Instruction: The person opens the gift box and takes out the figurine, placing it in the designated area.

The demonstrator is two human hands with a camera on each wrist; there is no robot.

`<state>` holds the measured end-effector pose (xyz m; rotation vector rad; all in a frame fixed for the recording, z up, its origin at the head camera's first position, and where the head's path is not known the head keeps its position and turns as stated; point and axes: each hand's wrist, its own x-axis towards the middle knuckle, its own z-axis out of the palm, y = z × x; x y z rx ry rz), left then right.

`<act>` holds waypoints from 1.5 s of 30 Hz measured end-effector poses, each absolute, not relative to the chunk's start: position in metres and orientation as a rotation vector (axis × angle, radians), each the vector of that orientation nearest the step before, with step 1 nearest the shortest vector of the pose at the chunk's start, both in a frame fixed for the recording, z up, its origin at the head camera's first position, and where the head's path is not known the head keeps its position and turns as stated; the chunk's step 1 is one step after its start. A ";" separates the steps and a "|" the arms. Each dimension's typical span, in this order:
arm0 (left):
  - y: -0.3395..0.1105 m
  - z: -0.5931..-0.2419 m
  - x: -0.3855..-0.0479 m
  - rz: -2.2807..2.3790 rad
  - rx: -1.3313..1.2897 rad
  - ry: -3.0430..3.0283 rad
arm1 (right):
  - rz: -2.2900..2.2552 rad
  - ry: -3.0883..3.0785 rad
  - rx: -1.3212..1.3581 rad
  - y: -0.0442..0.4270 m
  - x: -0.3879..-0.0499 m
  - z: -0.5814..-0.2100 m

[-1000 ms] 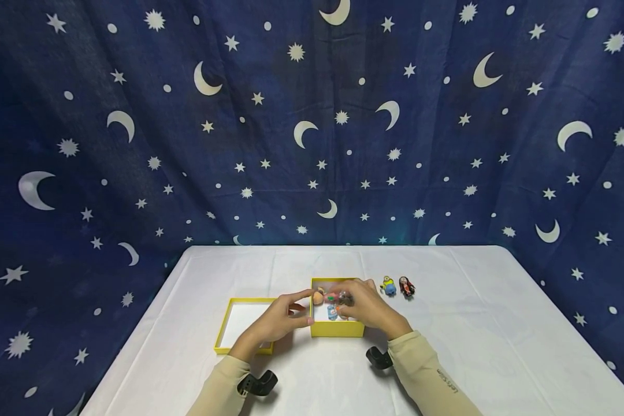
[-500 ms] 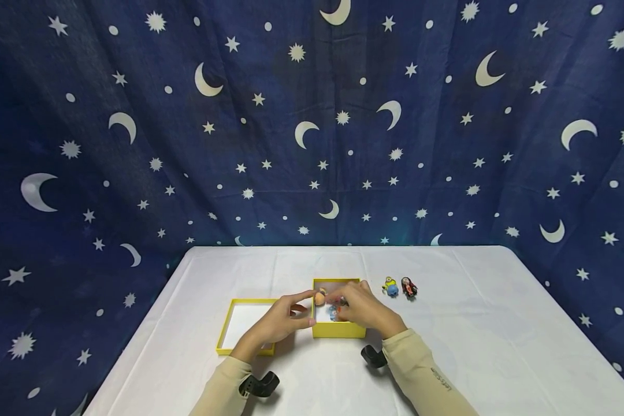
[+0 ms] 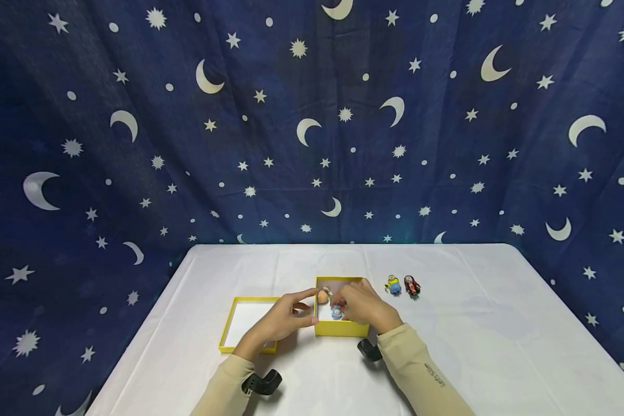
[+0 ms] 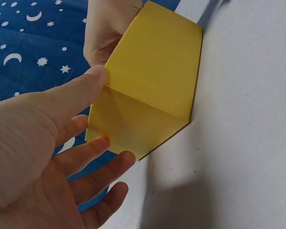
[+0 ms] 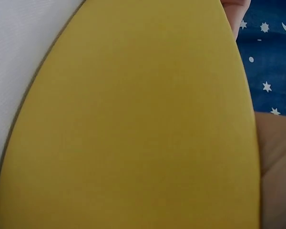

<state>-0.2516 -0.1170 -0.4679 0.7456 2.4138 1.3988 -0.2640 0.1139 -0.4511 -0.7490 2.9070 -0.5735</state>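
Observation:
An open yellow box (image 3: pixel 341 329) with a white inside stands on the table. My left hand (image 3: pixel 286 316) is against its left side; in the left wrist view the thumb rests on an edge and extended fingertips touch the yellow wall (image 4: pixel 133 121). My right hand (image 3: pixel 365 303) reaches over the right wall into the box, fingers bent downward. Its fingertips are partly hidden, so a grip on anything cannot be made out. Inside, a small orange-toned figure (image 3: pixel 323 296) lies at the left, and a blue toy figure (image 3: pixel 337 312) sits beside the right hand. The right wrist view is mostly yellow wall (image 5: pixel 143 119).
A yellow-rimmed box lid (image 3: pixel 231 323), white inside, lies left of the box, partly behind the left hand. To the right at the back are a yellow-and-blue Minion figure (image 3: pixel 393 285) and a dark-haired doll in black and red (image 3: pixel 412 286). A white cloth (image 3: pixel 499 346) covers the table.
My right hand has moved slightly deeper over the box, and its fingers now cover a pinkish figure seen a second ago. The left hand stays against the box. The view shifts slightly.

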 end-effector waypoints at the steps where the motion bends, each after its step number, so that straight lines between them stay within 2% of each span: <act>1: -0.117 -0.468 -0.252 1.392 0.750 2.419 | -0.560 2.904 -0.737 0.114 -0.264 -0.451; 17: -0.117 -0.470 -0.253 1.391 0.760 2.422 | -0.614 2.925 -0.795 0.116 -0.265 -0.454; 25: -0.116 -0.469 -0.252 1.385 0.746 2.431 | -0.941 2.905 -0.663 0.123 -0.273 -0.453; 31: -0.116 -0.468 -0.252 1.386 0.747 2.431 | -1.138 2.874 -0.682 0.132 -0.275 -0.444; 38: -0.117 -0.469 -0.252 1.375 0.748 2.443 | -1.219 2.904 -0.583 0.139 -0.274 -0.439; 45: -0.116 -0.469 -0.253 1.385 0.740 2.436 | -1.280 2.942 -0.629 0.148 -0.272 -0.436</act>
